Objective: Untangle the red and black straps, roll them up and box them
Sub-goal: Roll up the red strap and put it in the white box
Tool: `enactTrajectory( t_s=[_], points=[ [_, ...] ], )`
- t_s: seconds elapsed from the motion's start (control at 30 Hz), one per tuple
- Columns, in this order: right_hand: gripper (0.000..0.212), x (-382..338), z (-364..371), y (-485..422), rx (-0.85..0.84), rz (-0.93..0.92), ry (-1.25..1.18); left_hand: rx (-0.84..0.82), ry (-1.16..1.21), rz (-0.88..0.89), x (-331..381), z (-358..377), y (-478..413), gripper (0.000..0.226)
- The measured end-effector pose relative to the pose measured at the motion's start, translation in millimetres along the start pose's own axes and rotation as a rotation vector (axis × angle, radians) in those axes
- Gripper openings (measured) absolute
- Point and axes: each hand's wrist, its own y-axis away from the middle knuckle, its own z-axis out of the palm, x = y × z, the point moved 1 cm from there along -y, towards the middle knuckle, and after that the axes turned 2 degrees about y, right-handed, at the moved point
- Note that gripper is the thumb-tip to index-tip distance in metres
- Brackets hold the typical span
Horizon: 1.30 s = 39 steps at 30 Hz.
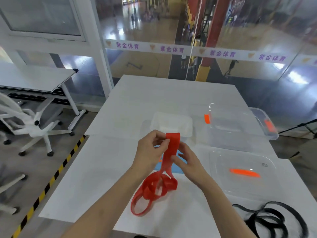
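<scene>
Nearest, at the right corner of the white table [106, 169], the black strap [274, 219] lies in a loose tangle of loops, well apart from both hands. Left of it, near the middle, the lower part of the red strap [154, 188] rests on the table in several slack coils, and one band of it rises to the hands. The right hand [188, 162] has its fingers closed lightly on that rising band, while the left hand [151, 152] pinches the top end, which is folded over into a small loop. A blue sheet [176, 169] shows under the hands. To the right lies a clear lid [243, 172] with an orange latch. Farther off stand a small clear box [171, 124] just beyond the hands and a larger clear bin [236, 127] to its right.
</scene>
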Motion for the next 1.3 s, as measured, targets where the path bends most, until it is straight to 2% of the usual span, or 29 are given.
enactTrajectory(
  t_s=[0.2,0.3,0.53,0.73,0.83,0.97,1.13,1.23,1.3],
  points=[
    [0.022,-32.9,-17.9,-7.4,0.063,-0.043,-0.198,-0.013,0.262,0.003,43.7,-1.2,-17.6,0.027],
    [0.014,-42.9,-20.1,-17.5,0.074,-0.073,-0.195,-0.034,0.214,0.067,63.1,-5.0,-29.0,0.033],
    [0.024,-81.1,-18.4,-35.0,0.084,-0.121,-0.404,-0.025,0.269,0.057,92.2,-12.6,-51.0,0.029],
    [0.027,-130.7,-50.7,-53.0,0.186,-0.234,-0.443,-0.136,0.330,0.057,118.3,-30.8,-67.7,0.023],
    [0.036,-146.9,-62.2,-60.7,0.190,-0.261,-0.311,-0.175,0.257,0.152,122.8,-41.7,-74.1,0.026],
    [0.031,-136.4,-61.1,-59.8,0.101,-0.191,-0.225,-0.239,0.079,0.271,112.3,-55.3,-75.5,0.042],
    [0.034,-117.2,-45.7,-47.5,0.016,-0.115,-0.435,-0.348,0.166,0.081,87.0,-46.8,-59.4,0.034],
    [0.032,-107.3,-41.8,-44.4,0.037,-0.083,-0.354,-0.242,0.288,0.007,76.7,-42.4,-55.5,0.029],
    [0.024,-102.2,-37.3,-40.4,0.039,-0.077,-0.265,-0.141,0.277,-0.006,72.5,-38.9,-54.5,0.028]
  ],
)
